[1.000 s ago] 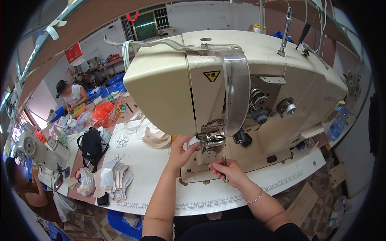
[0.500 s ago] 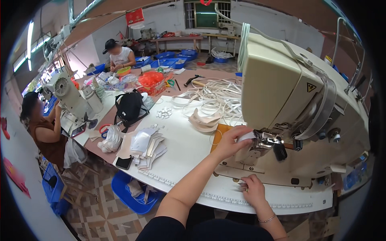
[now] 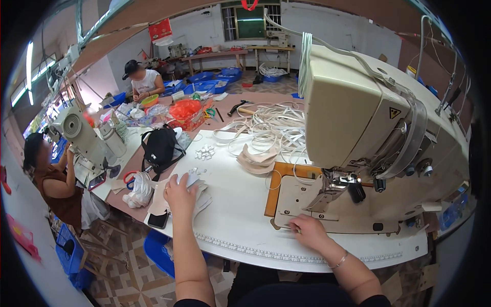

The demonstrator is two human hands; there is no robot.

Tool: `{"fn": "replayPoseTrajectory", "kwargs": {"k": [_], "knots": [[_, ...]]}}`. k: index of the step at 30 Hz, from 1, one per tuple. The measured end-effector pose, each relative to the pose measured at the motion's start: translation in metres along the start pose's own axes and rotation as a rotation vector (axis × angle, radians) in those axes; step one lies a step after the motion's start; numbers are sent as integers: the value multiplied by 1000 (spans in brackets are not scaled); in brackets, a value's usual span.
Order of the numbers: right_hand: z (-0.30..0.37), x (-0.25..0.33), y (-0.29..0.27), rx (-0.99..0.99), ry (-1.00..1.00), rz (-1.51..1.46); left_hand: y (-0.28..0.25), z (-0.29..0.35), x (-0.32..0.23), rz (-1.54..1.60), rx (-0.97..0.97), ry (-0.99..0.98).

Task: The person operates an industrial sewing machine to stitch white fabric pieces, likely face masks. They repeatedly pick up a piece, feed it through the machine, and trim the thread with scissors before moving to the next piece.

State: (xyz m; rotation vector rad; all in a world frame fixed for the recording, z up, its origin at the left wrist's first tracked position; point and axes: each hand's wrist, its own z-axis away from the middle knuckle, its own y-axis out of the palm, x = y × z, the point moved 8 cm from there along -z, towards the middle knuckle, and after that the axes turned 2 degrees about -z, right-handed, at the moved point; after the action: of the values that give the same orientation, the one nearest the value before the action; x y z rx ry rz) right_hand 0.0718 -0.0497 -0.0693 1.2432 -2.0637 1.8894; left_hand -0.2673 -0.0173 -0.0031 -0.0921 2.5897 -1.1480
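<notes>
My left hand (image 3: 180, 198) lies over a stack of flat white and beige cut pieces (image 3: 203, 200), its fingers apart on the top of the pile. My right hand (image 3: 310, 233) is closed just in front of the sewing machine's (image 3: 353, 107) bed; a small thin thing shows at its fingertips, too small to name. Behind that hand, the metal plate (image 3: 299, 195) under the needle area carries no white piece. A black phone (image 3: 158, 220) lies at the near edge of the stack.
Small white pieces (image 3: 205, 152), curved beige pieces (image 3: 255, 161) and a heap of pale straps (image 3: 271, 120) lie farther back. A black bag (image 3: 162, 149) and a white plastic bag (image 3: 138, 192) stand left. A blue tub (image 3: 161, 256) sits below the table edge. Two people work beyond.
My left hand has moved left from the machine to the stack; the white piece it held there is gone from the machine. My right hand has shifted slightly left and away from me.
</notes>
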Motion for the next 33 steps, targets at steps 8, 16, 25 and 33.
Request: {"fn": "replayPoseTrajectory", "kwargs": {"k": [8, 16, 25, 33], "knots": [[-169, -9, 25, -297, -19, 187, -34, 21, -51, 91, -140, 187], [-171, 42, -5, -168, -76, 66, 0, 44, -83, 708, 54, 160], [11, 50, -75, -572, -56, -408, 47, 90, -170, 2302, 851, -647], [47, 2, -70, -494, 217, -907, 86, 155, -215, 2173, 1151, -1018]]}}
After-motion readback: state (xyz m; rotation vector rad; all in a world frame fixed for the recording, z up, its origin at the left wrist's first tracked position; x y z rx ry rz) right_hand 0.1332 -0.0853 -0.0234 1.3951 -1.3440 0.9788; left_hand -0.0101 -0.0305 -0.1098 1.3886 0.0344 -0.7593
